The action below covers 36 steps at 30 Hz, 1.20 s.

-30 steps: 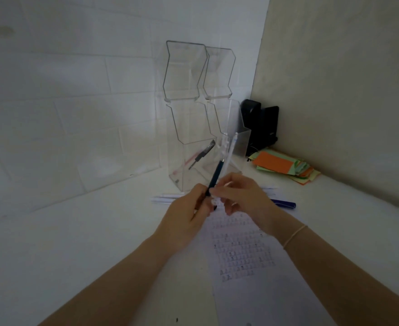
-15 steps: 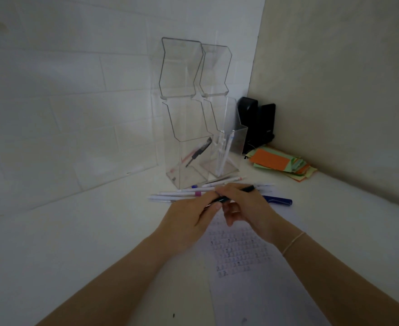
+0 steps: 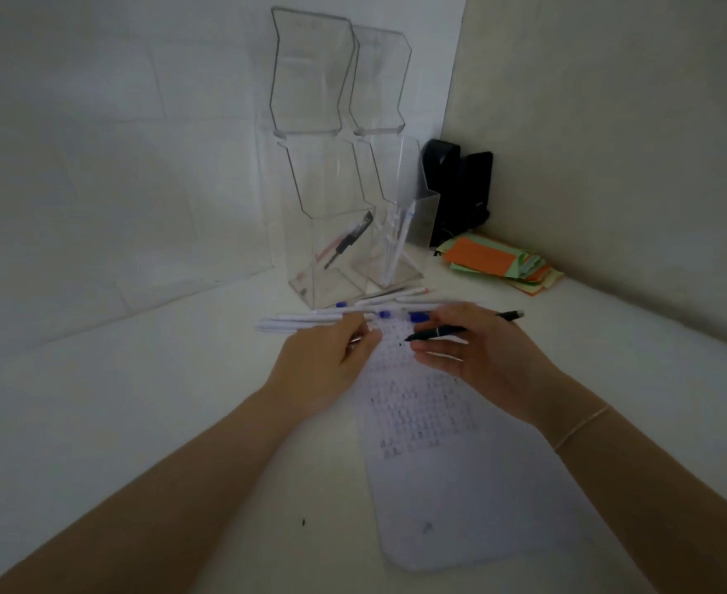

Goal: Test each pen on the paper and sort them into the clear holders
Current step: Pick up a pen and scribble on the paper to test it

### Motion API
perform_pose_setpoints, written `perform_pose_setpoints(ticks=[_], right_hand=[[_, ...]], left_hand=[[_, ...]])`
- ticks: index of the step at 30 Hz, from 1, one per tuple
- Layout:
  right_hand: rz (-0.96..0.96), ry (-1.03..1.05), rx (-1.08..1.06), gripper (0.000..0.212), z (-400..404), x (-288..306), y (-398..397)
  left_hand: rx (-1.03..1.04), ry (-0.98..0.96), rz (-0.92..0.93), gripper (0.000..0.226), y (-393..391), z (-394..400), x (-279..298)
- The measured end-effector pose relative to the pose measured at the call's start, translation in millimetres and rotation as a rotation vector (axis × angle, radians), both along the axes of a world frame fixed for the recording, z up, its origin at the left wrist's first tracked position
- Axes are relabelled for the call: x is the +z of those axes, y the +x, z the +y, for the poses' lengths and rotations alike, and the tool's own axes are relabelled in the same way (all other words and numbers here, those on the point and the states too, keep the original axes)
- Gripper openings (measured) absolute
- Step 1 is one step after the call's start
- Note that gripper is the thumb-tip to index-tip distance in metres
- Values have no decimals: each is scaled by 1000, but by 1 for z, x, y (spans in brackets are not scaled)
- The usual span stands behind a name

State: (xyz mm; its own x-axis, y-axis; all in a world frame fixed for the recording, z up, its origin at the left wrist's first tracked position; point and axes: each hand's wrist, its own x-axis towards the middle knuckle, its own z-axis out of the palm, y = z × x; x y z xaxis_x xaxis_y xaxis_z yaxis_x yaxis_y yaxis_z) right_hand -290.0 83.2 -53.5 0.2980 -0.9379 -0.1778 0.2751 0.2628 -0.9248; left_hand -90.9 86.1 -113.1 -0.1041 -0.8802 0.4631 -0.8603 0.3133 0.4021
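My right hand (image 3: 482, 362) grips a dark pen (image 3: 439, 332) held almost level, its tip pointing left just above the top of the paper (image 3: 447, 499). My left hand (image 3: 325, 358) is curled beside the tip, pinching a small shiny piece that looks like the pen cap, mostly hidden by the fingers. Several white pens (image 3: 310, 324) lie in a row just beyond my hands. Two tall clear holders stand behind them. The left holder (image 3: 310, 233) contains a dark pen (image 3: 349, 242) and a reddish one. The right holder (image 3: 417, 216) contains white pens (image 3: 396, 246).
A stack of orange and green sticky notes (image 3: 499, 263) lies at the right by the wall. A black object (image 3: 456, 186) stands in the corner behind the holders. The paper carries rows of small written marks (image 3: 417, 413). Walls close off the back and right.
The dark pen went from upright between both hands to lying level in my right hand. My hands have parted, the left moving left with the small piece.
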Motion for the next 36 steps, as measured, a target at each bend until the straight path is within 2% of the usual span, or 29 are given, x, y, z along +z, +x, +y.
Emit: perform_pose_setpoints(ticks=[3,8,15,19,21,23,27,30,36], right_hand=[[133,-53,-10,21,14,-4,-4],[54,-5,-71,29,36,-9,-6],[158,-22,-151,35,46,-18,-5],[158,-47,-142,24,46,-20,-3],[293,-126,-148,20,46,-20,-4],[483,-224,-201,27,47,-23,-4],[668,-311,-318,35,50,-36,-1],[740,-374,-381,27,51,-42,1],[765,-403,-379,27,52,-43,1]], left_hand=[[-54,-7,-63,28,0,2,-1],[-168,5,-151,34,-2,4,-1],[-213,44,-169,30,-2,3,-1],[-219,56,-164,30,-1,2,-2],[-211,55,-181,30,-1,1,-2],[-209,49,-190,30,-1,0,-2],[-217,28,-193,32,-1,1,-3],[-222,14,-204,39,-2,2,-2],[-207,27,-225,43,-3,3,0]])
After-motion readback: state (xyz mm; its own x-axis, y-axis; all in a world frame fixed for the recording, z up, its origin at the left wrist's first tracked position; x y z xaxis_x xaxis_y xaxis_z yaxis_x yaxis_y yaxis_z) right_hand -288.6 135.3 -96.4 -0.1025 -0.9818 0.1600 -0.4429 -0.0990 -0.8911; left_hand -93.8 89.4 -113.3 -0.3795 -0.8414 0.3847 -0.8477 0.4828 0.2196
